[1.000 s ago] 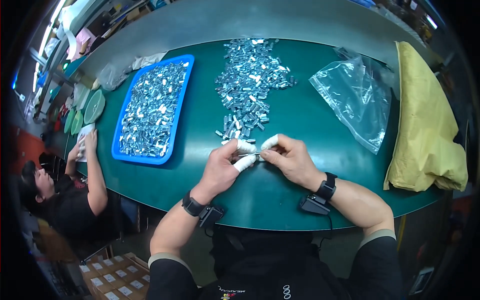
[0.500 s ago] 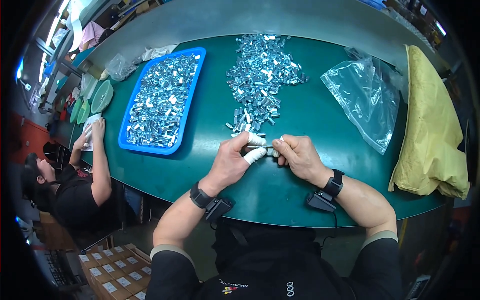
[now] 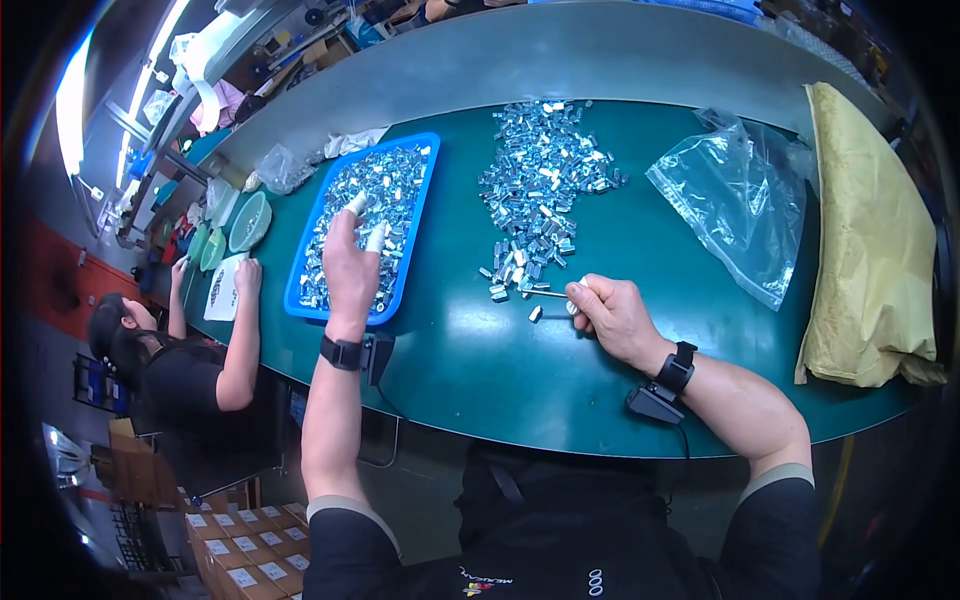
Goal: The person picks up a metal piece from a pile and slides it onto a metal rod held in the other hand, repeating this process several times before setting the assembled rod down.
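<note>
While the left hand hovers open over the blue tray, full of small metal parts.
Right hand pinches a thin pin beside the loose pile; clear bag lies empty-looking.

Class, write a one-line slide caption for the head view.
Left hand over blue tray of metal parts; right hand by loose pile.

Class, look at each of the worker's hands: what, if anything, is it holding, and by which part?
The right hand pinches a thin metal pin by its near end. The left hand reaches over the blue tray; whether it holds anything cannot be told.
</note>
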Motion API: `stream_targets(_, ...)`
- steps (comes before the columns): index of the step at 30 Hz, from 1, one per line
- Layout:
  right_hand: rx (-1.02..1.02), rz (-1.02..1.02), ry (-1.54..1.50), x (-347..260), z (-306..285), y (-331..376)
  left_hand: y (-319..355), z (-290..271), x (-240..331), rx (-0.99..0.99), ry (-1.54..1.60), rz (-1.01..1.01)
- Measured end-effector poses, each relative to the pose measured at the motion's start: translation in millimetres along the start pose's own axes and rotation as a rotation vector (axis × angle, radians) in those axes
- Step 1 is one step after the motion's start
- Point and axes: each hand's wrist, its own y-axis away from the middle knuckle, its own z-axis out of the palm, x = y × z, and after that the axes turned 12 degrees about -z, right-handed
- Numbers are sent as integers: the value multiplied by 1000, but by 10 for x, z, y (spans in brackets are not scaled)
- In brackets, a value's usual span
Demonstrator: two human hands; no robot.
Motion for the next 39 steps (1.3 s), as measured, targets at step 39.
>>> stream_targets(39,9,-7,33,-5,-8,1,1067,768,563,-652,889,-535)
